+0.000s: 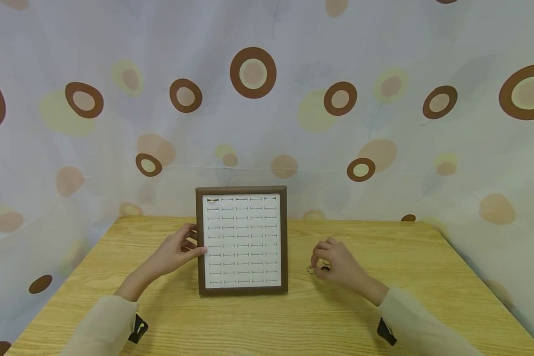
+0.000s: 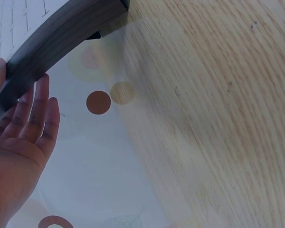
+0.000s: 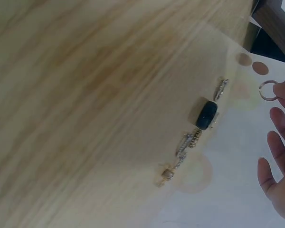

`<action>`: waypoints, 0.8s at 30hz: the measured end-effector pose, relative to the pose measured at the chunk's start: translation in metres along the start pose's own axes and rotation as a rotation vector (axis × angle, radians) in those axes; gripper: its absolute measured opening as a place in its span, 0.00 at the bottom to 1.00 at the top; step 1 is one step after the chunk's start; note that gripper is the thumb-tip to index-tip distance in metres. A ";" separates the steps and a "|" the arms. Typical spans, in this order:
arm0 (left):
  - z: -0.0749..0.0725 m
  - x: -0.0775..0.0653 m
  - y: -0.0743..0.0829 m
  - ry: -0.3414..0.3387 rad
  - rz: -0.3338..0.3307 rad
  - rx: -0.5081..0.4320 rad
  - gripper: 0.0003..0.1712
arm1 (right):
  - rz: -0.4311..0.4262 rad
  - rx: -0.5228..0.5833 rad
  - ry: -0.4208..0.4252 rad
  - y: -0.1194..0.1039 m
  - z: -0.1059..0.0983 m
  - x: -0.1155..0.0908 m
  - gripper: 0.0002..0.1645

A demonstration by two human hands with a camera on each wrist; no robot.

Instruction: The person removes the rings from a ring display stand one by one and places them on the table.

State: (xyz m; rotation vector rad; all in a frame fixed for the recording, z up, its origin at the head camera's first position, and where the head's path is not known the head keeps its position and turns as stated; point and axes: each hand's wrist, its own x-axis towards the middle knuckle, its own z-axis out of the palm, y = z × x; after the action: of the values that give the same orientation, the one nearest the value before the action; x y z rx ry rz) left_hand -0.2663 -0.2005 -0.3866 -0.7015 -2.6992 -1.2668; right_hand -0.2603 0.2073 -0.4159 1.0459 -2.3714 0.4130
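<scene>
A ring display board with a brown frame (image 1: 284,237) stands on the table. Its white panel (image 1: 244,241) has rows of slits, and a ring (image 1: 212,200) sits in the top-left slit. My left hand (image 1: 178,251) grips the board's left edge, thumb in front and fingers behind, as the left wrist view also shows. To the right of the board, my right hand (image 1: 338,263) pinches a thin ring (image 3: 261,91) between thumb and forefinger, held above the table. A wide black ring (image 3: 207,115) lies on the table near this hand.
Several more rings lie in a row beside the black one, including a gold ring with a stone (image 3: 167,174) and a silver one (image 3: 221,89). The wooden table (image 1: 231,326) meets a patterned cloth (image 1: 267,128) behind it.
</scene>
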 end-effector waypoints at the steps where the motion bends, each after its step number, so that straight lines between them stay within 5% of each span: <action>1: 0.000 0.000 0.000 0.000 0.001 -0.002 0.31 | 0.009 0.003 -0.020 0.000 0.000 -0.001 0.10; 9: 0.000 0.000 0.001 0.002 0.000 -0.008 0.31 | 0.031 0.013 -0.131 -0.001 0.003 -0.008 0.09; 24: -0.001 0.000 0.004 0.002 -0.004 -0.015 0.31 | 0.022 0.025 -0.214 0.003 0.005 -0.013 0.11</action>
State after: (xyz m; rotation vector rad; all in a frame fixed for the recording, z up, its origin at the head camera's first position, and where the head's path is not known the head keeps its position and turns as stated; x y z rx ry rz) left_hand -0.2647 -0.1991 -0.3832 -0.6962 -2.6934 -1.2895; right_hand -0.2566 0.2143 -0.4277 1.1265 -2.5737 0.3548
